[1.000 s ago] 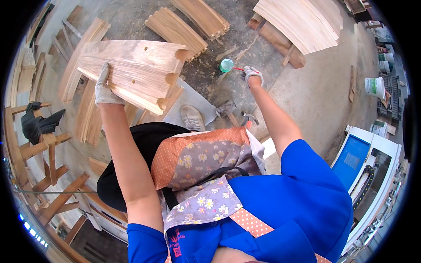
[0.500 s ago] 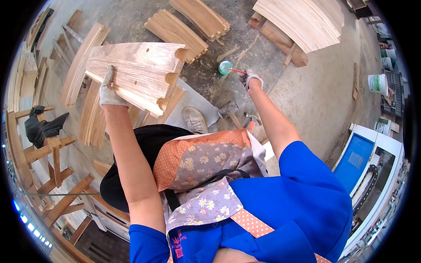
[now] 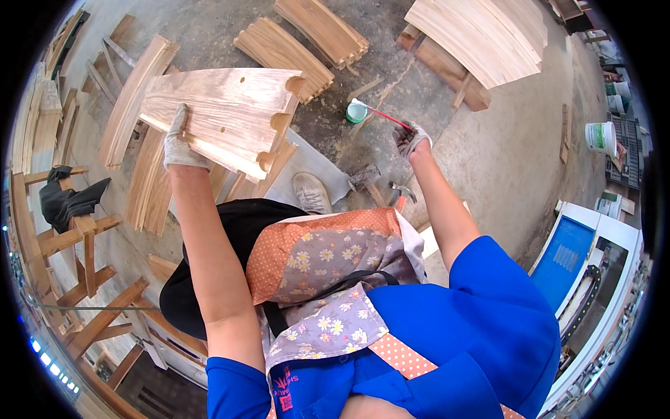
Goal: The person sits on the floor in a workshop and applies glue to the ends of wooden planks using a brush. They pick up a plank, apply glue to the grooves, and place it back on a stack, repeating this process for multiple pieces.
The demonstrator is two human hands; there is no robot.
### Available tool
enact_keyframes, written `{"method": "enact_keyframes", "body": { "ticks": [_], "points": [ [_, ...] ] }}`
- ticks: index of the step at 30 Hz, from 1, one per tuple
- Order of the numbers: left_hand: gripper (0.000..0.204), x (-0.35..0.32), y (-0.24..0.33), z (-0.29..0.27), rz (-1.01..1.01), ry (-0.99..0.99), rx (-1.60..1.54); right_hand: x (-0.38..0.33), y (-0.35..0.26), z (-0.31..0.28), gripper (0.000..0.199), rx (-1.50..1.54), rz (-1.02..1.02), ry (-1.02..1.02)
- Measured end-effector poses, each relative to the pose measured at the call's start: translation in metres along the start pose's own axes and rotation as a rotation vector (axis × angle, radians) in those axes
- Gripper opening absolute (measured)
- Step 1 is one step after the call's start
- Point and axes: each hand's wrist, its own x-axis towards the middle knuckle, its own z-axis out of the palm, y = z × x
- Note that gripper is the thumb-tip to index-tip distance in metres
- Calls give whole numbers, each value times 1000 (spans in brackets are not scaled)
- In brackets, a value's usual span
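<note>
My gloved left hand [image 3: 183, 143] grips the near edge of a pale wooden panel [image 3: 209, 105], thumb flat on its upper face. Rounded notches line the panel's right end, and small round holes show in its face. Off to the right, my gloved right hand [image 3: 413, 140] is closed around the end of a thin brush [image 3: 385, 114] with a red handle. The brush's white tip is over the rim of a small green cup [image 3: 356, 113] standing on the floor. White stuff shows inside the cup.
Stacks of wooden slats [image 3: 286, 59] lie beyond the panel, with a larger pale stack [image 3: 474, 38] at the far right. A hammer [image 3: 403, 194] lies near my knees. White buckets [image 3: 600, 137] and a blue-and-white machine [image 3: 565, 244] stand at the right, timber frames [image 3: 87, 244] at the left.
My right hand has moved right and slightly nearer, drawing the brush's tip up to the cup's rim. The panel and left hand have shifted slightly right.
</note>
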Motion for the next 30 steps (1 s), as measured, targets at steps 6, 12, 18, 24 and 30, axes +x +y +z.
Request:
{"method": "enact_keyframes", "body": {
  "ticks": [6, 12, 18, 24, 30],
  "points": [
    [34, -3, -2, 6, 5, 10, -32, -73, -31, 23, 15, 77, -84, -251],
    [34, -2, -2, 8, 26, 17, -53, -187, -55, 98, 18, 31, -192, -548],
    [31, 0, -3, 2, 43, -43, -100, -242, -49, 132, 26, -191, -364, -685],
    [30, 4, -3, -3, 23, -24, -101, -250, -46, 138, 27, -385, -445, -642],
    [31, 3, -3, -4, 50, -37, -117, -273, -53, 149, 23, -633, -685, -691]
  ]
}}
